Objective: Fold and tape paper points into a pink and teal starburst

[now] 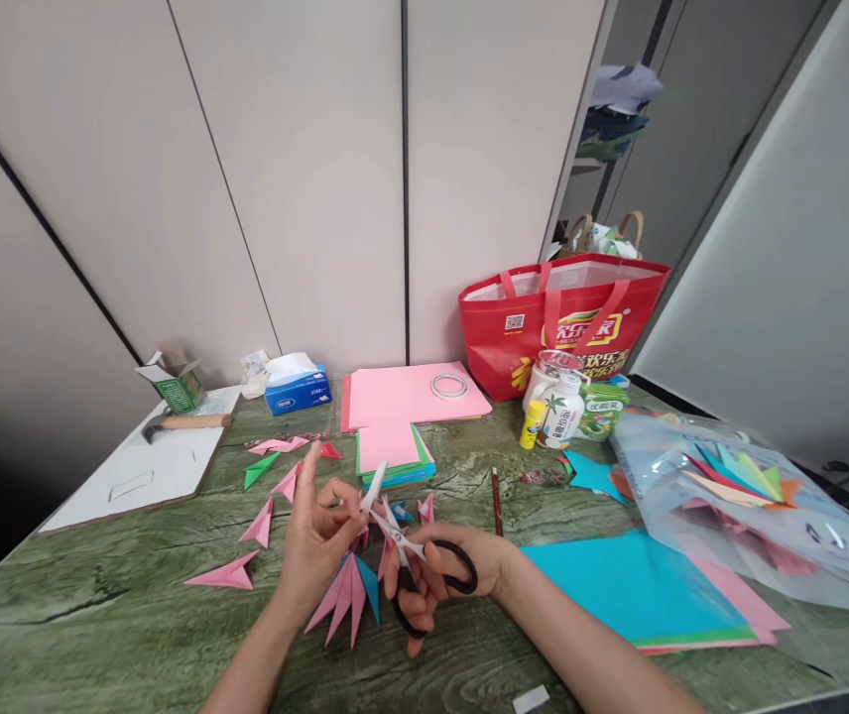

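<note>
Plainly silvery, black-handled scissors (398, 538), open in curled right hand (443, 567); left hand (314, 531) pinching white strip (375, 483).

The green table (231, 635) looks like wood. On it lie pink folded papers (225, 574), a stack of small colored sheets (393, 448), big pink paper (414, 394) with a ring (448, 385) on top, blue paper (618, 585), a red bag (499, 347), a blue tissue box (298, 393) and a yellow glue stick (533, 424).

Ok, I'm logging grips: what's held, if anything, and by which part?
Right hand: the scissors, by the black handles. Left hand: a small white strip, by its lower end.
</note>
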`<action>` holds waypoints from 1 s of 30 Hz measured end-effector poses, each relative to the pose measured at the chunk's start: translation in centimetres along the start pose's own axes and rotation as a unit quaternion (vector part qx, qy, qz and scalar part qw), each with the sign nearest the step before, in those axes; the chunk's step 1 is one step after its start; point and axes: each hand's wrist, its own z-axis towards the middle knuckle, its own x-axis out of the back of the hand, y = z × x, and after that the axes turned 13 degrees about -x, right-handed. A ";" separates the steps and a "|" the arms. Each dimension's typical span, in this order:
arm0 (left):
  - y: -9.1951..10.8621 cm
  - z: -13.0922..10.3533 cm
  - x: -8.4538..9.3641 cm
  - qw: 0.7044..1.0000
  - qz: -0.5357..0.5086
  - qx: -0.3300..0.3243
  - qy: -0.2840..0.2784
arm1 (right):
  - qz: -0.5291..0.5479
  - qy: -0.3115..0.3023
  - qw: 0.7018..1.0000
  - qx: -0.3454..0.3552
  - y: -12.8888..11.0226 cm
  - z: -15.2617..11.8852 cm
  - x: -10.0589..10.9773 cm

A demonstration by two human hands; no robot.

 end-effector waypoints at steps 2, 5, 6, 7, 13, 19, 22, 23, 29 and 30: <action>-0.1 -0.2 0.0 1.000 -0.005 0.002 -0.013 | 0.008 0.002 1.000 0.003 0.0 0.0 0.0; -0.2 -0.4 -0.1 0.999 -0.024 0.012 -0.038 | 0.013 0.005 1.000 0.005 -0.2 0.1 0.0; -0.2 -0.5 -0.1 0.998 -0.028 0.019 -0.046 | 0.014 0.005 1.000 0.002 -0.3 0.2 0.0; -0.2 -0.5 -0.2 0.998 -0.031 0.026 -0.053 | 0.017 0.005 1.000 -0.002 -0.3 0.2 -0.1; 0.0 -0.3 -0.4 0.998 -0.020 0.030 -0.053 | 0.042 0.012 0.999 -0.011 -0.3 0.6 0.0; -0.3 -0.3 0.1 0.998 -0.015 0.021 -0.051 | -0.031 0.094 0.995 0.015 -0.4 0.6 0.1; -0.4 -0.2 0.3 0.998 -0.027 0.017 -0.053 | -0.146 0.139 0.978 0.047 -1.3 0.1 -0.5; -0.4 -0.1 0.3 0.998 -0.027 0.014 -0.053 | -0.168 0.143 0.974 0.059 -1.7 0.0 -0.7; -0.2 0.0 0.4 0.999 -0.011 0.009 -0.051 | -0.035 0.290 0.933 0.211 -2.5 0.0 -0.6; -0.1 0.0 0.3 0.998 -0.014 0.014 -0.059 | -0.015 0.298 0.931 0.211 -2.4 0.1 -0.4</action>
